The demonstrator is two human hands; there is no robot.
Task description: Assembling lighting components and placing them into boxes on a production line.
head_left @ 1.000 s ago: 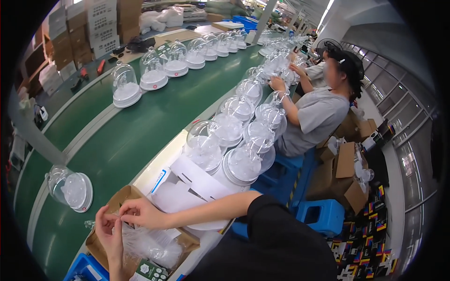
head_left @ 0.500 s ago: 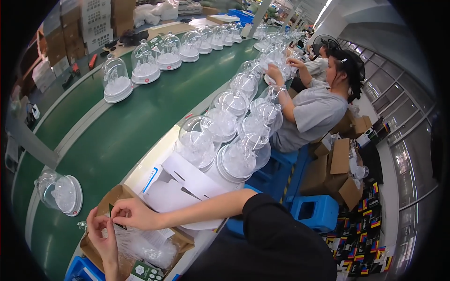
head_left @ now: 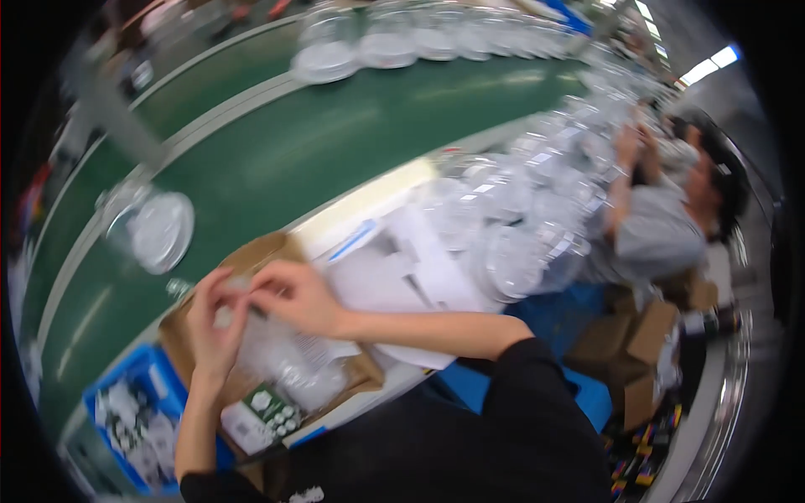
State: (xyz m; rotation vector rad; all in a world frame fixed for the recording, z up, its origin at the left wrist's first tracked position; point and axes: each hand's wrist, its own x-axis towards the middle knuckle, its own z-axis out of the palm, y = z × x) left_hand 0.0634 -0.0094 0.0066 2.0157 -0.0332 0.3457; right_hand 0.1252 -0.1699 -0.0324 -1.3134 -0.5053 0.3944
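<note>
Fingers of both your hands are pinching a small clear part over the cardboard box; fitting unfinished, plastic bags waiting.

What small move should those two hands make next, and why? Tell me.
Probably pull the small clear piece apart: the left hand and right hand both pinch it above the cardboard box of clear plastic bags. Motion blur hides what it is.
</note>
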